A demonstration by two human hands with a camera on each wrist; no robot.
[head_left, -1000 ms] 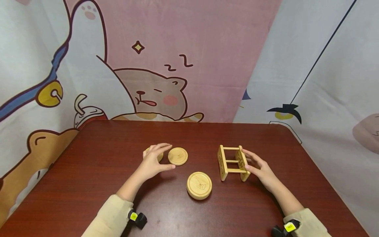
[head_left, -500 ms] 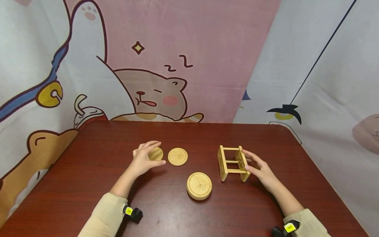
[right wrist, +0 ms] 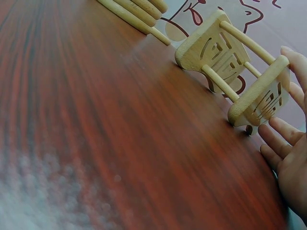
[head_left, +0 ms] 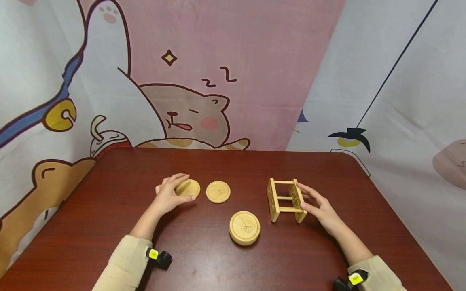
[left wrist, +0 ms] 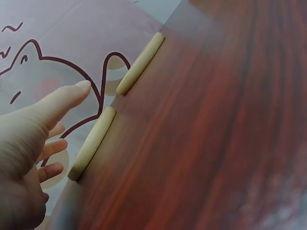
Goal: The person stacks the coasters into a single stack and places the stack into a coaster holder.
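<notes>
My left hand (head_left: pixel 168 197) hovers at the left edge of a round wooden coaster (head_left: pixel 191 188), thumb and fingers spread to either side of it. In the left wrist view the thumb (left wrist: pixel 64 101) stands apart from that coaster's edge. A second coaster (head_left: pixel 218 192) with a leaf engraving lies flat just to its right. Closer to me sits a short stack of coasters (head_left: pixel 245 227), the top one engraved with a leaf. My right hand (head_left: pixel 325 210) holds the right side panel of a small wooden coaster rack (head_left: pixel 285 198), thumb at its near edge; its fingers reach the outer face.
All of it stands on a dark red-brown wooden table (head_left: pixel 204 258). Beyond the far edge hangs a cartoon-printed cloth (head_left: pixel 262 72). Cameras are strapped to both sleeves (head_left: pixel 125 262).
My left hand has moved leftward, from over the gap between the two flat coasters to the left one, uncovering more of it. The right hand and the rack have stayed put.
</notes>
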